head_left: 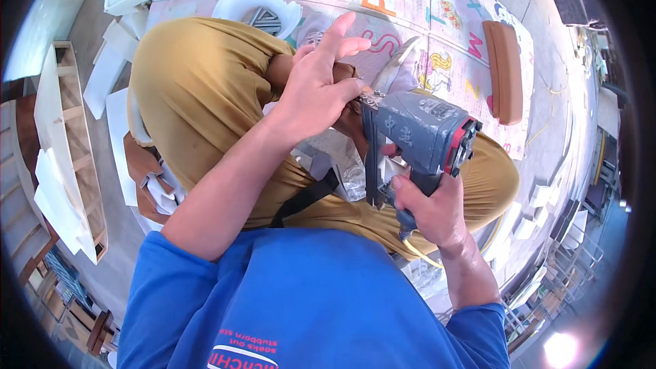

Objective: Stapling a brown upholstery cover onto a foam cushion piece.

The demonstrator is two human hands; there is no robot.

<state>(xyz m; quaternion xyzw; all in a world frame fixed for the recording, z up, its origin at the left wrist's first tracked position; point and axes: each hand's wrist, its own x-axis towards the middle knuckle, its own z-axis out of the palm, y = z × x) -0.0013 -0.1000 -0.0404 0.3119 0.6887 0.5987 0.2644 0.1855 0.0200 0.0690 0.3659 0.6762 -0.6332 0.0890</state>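
My right hand [437,208] is wrapped round the handle of a grey air staple gun [424,126], held over my lap. A yellow air hose [425,257] runs from the base of its handle. The gun's nose is at a brown upholstered piece [352,126], mostly hidden under my left hand and the gun. My left hand [318,89] lies across this piece with its fingers stretched out, the thumb reaching to beside the nose. Whether the nose touches the brown cover is hard to make out.
I sit on a printed foam mat [403,31]. A brown padded block [503,72] lies at its right, a white foam ring [239,1] beyond my left knee. At the left are a long wooden frame [75,140] and brown cover pieces [142,164]. White scraps lie at the right.
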